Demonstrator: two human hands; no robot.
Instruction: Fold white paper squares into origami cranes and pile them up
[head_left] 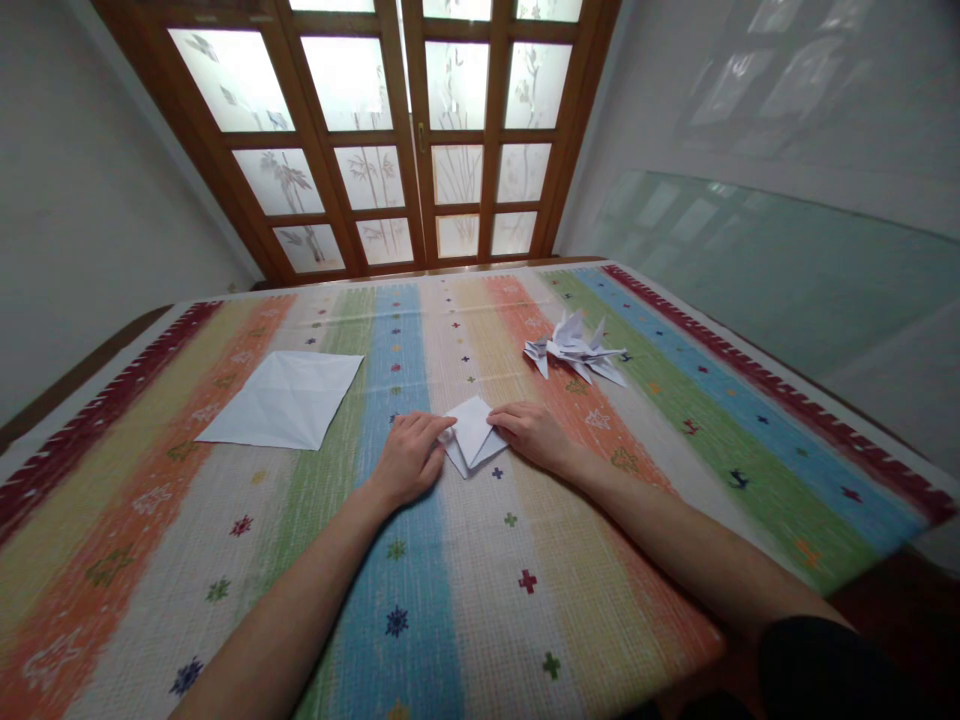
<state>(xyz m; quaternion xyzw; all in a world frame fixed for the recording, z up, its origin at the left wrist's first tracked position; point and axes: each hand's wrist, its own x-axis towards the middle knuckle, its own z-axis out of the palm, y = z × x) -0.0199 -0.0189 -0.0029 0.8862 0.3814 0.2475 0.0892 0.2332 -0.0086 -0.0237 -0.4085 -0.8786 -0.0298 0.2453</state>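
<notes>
A small folded piece of white paper (pixel 472 432) lies on the striped tablecloth between my two hands, its layers forming a diamond with a point toward me. My left hand (pixel 411 455) pinches its left corner between thumb and fingers. On the opposite side, my right hand (pixel 531 432) has its fingertips closed on the right corner. Farther left lies a larger sheet of white paper (pixel 285 402), flat and marked with creases. Beyond my right hand sits a cluster of folded paper cranes (pixel 576 350), overlapping one another.
The table is covered by a striped tablecloth (pixel 394 620) with small printed motifs. A wooden double door with frosted panes (pixel 457 85) stands behind its far edge. White walls flank the table, and a glass panel (pixel 750 260) runs along the right one.
</notes>
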